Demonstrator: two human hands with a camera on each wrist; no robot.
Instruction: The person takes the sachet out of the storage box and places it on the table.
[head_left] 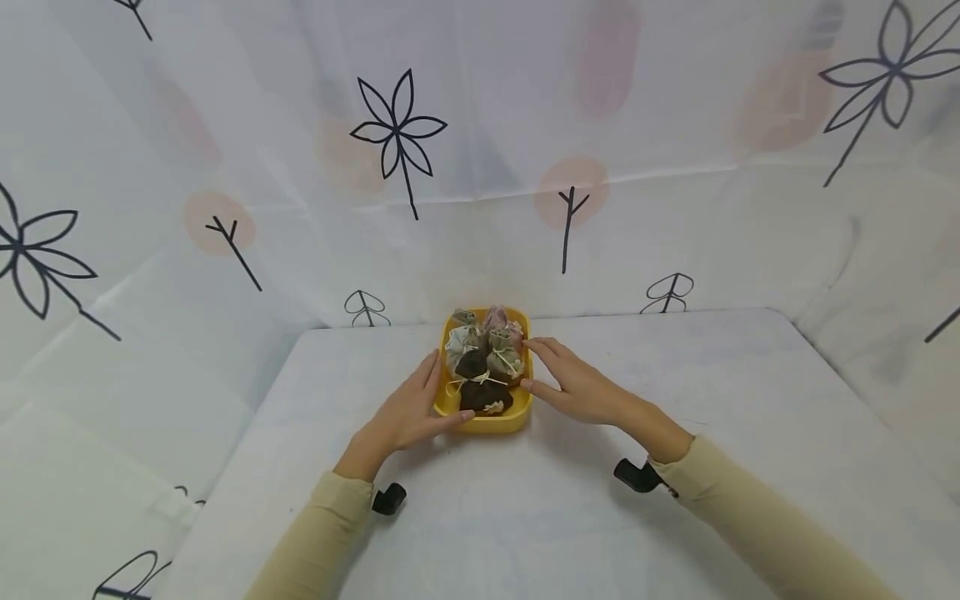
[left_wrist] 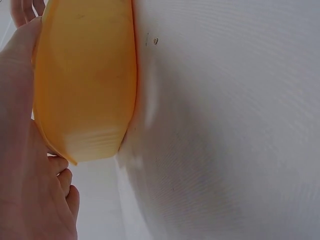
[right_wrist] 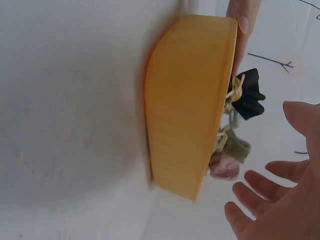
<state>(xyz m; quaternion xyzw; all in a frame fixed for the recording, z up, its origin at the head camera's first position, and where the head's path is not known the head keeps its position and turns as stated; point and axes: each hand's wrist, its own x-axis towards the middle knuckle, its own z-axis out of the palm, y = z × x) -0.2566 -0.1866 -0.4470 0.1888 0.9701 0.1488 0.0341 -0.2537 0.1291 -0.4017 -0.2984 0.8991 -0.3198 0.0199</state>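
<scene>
A yellow plastic tray (head_left: 491,424) holds several small drawstring pouches. A dark brown pouch (head_left: 486,394) lies at its near end, with a green pouch (head_left: 504,357), a pale one (head_left: 460,343) and a pink one (head_left: 496,317) farther back. My left hand (head_left: 405,412) holds the near left corner, thumb along the front rim, fingers against the left side. Close to the right rim is my right hand (head_left: 573,385), which, in the right wrist view, shows its loosely bent fingers (right_wrist: 267,187) apart from the tray with nothing in them.
The tray stands on a white-covered table (head_left: 637,358), near its back edge. Behind and beside it hangs a pale cloth (head_left: 480,242) printed with line-drawn plants. Black wrist-mounted devices (head_left: 637,475) sit below both forearms, by the beige sleeves (head_left: 322,525).
</scene>
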